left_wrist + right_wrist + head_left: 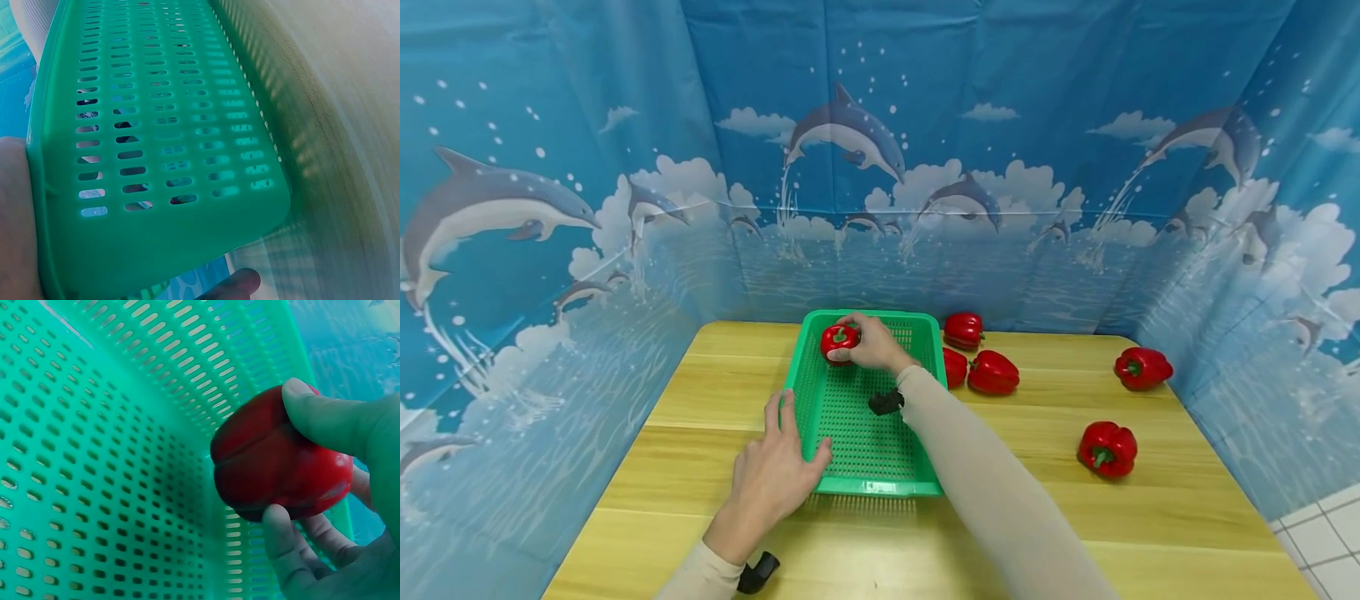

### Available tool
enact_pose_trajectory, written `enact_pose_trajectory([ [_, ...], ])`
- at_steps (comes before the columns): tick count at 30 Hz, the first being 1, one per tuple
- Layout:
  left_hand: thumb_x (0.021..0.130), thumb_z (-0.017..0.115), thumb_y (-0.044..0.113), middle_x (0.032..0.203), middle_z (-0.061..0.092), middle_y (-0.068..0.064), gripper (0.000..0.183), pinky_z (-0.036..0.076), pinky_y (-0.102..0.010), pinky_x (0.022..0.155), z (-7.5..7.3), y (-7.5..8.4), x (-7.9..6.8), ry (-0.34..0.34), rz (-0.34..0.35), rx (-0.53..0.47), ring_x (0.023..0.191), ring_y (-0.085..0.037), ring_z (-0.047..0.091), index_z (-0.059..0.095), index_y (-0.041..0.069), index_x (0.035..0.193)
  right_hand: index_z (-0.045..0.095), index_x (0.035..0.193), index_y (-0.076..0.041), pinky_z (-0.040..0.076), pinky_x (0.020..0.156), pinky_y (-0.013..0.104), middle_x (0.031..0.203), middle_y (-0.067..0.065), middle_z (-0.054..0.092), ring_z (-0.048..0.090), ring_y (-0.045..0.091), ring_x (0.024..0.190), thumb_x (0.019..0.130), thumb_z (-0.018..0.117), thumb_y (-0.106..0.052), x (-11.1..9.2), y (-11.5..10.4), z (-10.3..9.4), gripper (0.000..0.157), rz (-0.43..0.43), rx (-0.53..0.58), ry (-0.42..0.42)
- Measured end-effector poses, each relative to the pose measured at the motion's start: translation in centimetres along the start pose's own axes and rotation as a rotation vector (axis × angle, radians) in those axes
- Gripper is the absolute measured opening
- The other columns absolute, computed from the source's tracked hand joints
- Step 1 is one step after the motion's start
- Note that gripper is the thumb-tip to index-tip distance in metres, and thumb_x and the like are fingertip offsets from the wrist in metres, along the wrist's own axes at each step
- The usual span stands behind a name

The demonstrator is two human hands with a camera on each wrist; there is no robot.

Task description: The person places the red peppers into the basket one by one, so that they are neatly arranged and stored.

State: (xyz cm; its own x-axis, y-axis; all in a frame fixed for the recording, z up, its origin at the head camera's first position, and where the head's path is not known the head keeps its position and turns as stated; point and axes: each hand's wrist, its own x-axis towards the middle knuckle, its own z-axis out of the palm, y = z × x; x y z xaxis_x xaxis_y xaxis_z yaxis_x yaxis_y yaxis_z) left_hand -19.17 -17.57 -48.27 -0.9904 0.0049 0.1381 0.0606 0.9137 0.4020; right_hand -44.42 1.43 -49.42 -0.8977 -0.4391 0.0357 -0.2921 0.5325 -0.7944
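Beige sleeve (1000,492) of the right arm sits closest to the head cam, reaching across the basket's right side. Right hand (874,345): grip is on a red bell pepper (837,342), pinched between thumb and fingers, stem toward the head cam. Pepper is inside the green perforated plastic basket (880,486), at the far left corner; can't tell if it touches the bottom. Left hand (775,475): grip wide, thumb and fingers spread at the basket's near left corner, holding nothing else. Black devices at both wrists (887,403) (758,573). Basket is on the wood-grain desk (715,408). Three more red peppers just right of it: rear one (962,331), one partly hidden by the rim (955,368), one beside that (993,372). Two others well apart, far right (1142,368) and nearer (1107,450). Dolphin-print curtain (880,242) behind; white tiles (1326,533) lower right.
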Motion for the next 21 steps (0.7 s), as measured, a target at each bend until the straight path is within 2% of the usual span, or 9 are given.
enact_pose_trajectory([
  [5, 0.111, 0.068, 0.058, 0.188, 0.028, -0.024, 0.105, 0.028, -0.025, 0.038, -0.1, 0.1, -0.1, -0.008, -0.001, 0.005, 0.041, -0.017, 0.04, 0.022, -0.001, 0.184, 0.068, 0.159, -0.025, 0.066, 0.102, 0.046, 0.147, 0.013, 0.074, 0.073, 0.03, 0.129, 0.097, 0.098, -0.039, 0.5, 1.1, 0.8, 0.07, 0.042, -0.041, -0.002],
  [8, 0.111, 0.067, 0.058, 0.188, 0.027, -0.024, 0.105, 0.029, -0.025, 0.038, -0.1, 0.1, -0.1, -0.01, 0.002, 0.003, 0.041, -0.016, 0.041, 0.021, -0.002, 0.184, 0.067, 0.159, -0.025, 0.066, 0.104, 0.048, 0.154, 0.014, 0.071, 0.07, 0.031, 0.137, 0.097, 0.098, -0.038, 0.9, 1.4, 1.0, 0.07, 0.056, -0.054, -0.009],
  [10, 0.111, 0.067, 0.057, 0.188, 0.027, -0.025, 0.104, 0.029, -0.025, 0.038, -0.2, 0.0, -0.1, -0.008, 0.001, 0.003, 0.041, -0.017, 0.041, 0.021, -0.002, 0.184, 0.064, 0.163, -0.023, 0.066, 0.108, 0.05, 0.159, 0.015, 0.069, 0.069, 0.034, 0.143, 0.098, 0.097, -0.037, 0.8, 1.0, 0.9, 0.074, 0.065, -0.057, -0.029],
  [14, 0.112, 0.068, 0.056, 0.188, 0.027, -0.025, 0.103, 0.029, -0.025, 0.038, -0.2, -0.1, 0.0, -0.003, -0.001, 0.005, 0.041, -0.017, 0.041, 0.022, -0.002, 0.184, 0.061, 0.166, -0.021, 0.065, 0.109, 0.049, 0.161, 0.014, 0.069, 0.069, 0.033, 0.143, 0.097, 0.098, -0.038, 0.3, 0.3, 0.5, 0.079, 0.055, -0.073, -0.039],
  [17, 0.112, 0.067, 0.056, 0.188, 0.028, -0.025, 0.103, 0.028, -0.025, 0.038, -0.1, -0.1, 0.1, 0.0, 0.002, 0.009, 0.041, -0.016, 0.041, 0.022, -0.002, 0.184, 0.057, 0.17, -0.019, 0.062, 0.116, 0.053, 0.166, 0.018, 0.064, 0.064, 0.037, 0.15, 0.1, 0.095, -0.034, -0.9, -1.2, 0.0, 0.081, 0.078, -0.09, -0.049],
  [19, 0.112, 0.068, 0.056, 0.188, 0.028, -0.025, 0.103, 0.029, -0.025, 0.038, 0.1, -0.1, 0.2, 0.005, 0.006, 0.008, 0.041, -0.016, 0.04, 0.022, -0.002, 0.184, 0.057, 0.17, -0.021, 0.062, 0.117, 0.053, 0.167, 0.018, 0.061, 0.062, 0.037, 0.152, 0.1, 0.095, -0.039, -1.2, -1.2, -0.3, 0.082, 0.071, -0.099, -0.052],
  [21, 0.112, 0.067, 0.056, 0.188, 0.028, -0.025, 0.103, 0.029, -0.025, 0.038, 0.2, -0.2, 0.2, 0.004, 0.007, 0.007, 0.041, -0.016, 0.041, 0.021, -0.002, 0.184, 0.052, 0.174, -0.018, 0.058, 0.123, 0.058, 0.172, 0.02, 0.057, 0.057, 0.04, 0.158, 0.104, 0.091, -0.036, -2.4, -2.5, -0.7, 0.082, 0.076, -0.102, -0.064],
])
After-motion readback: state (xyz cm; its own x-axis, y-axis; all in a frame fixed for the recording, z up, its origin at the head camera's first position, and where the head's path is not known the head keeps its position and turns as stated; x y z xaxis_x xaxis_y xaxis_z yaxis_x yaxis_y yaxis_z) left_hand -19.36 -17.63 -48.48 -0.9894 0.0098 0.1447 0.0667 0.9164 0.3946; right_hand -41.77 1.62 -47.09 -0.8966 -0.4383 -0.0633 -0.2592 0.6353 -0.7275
